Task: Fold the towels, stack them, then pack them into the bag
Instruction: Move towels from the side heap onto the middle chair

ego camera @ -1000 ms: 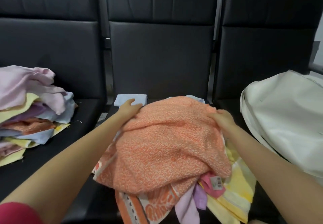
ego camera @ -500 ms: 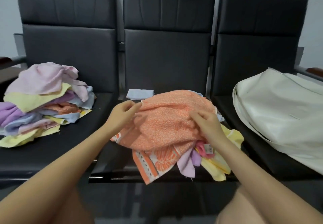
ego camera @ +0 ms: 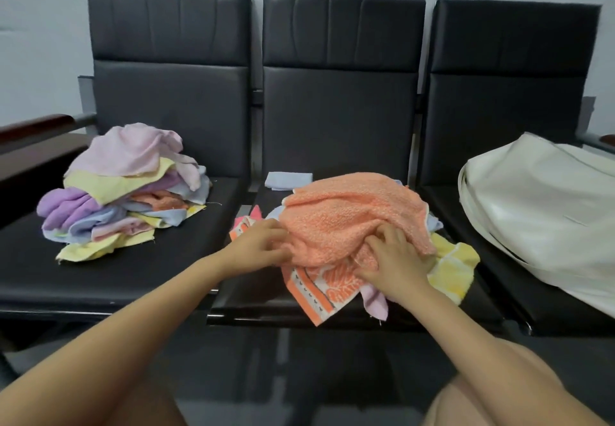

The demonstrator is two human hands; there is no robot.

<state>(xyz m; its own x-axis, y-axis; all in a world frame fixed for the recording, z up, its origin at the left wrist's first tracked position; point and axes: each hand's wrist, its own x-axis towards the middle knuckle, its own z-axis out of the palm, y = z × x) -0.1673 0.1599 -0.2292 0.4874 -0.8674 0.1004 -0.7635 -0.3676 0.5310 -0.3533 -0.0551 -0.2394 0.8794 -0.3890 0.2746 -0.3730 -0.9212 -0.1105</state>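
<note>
I am seeing a row of three black padded seats [ego camera: 339,119] against a pale wall. No brand, label or writing is readable anywhere.

On the middle seat, a crumpled orange terry towel [ego camera: 349,216] is lying on top of a loose heap of other towels: an orange-and-white patterned towel [ego camera: 319,292], a yellow checked towel [ego camera: 456,262] and a lilac one hanging over the front edge. The left hand [ego camera: 258,247] is resting at the orange towel's left edge, its grip curling into the fabric. The right hand [ego camera: 392,266] is lying on the towel's near edge, fingers bent and digging into the cloth, grasping it.

Behind the heap, at the back of the same seat, a small folded light-blue towel [ego camera: 289,180] is lying flat.

On the left seat, a pile of unfolded towels [ego camera: 123,189] in pink, yellow, purple, blue and orange is sitting.

On the right seat, a cream-white bag [ego camera: 545,212] with long straps is lying slumped; I cannot tell what is inside it.
</note>
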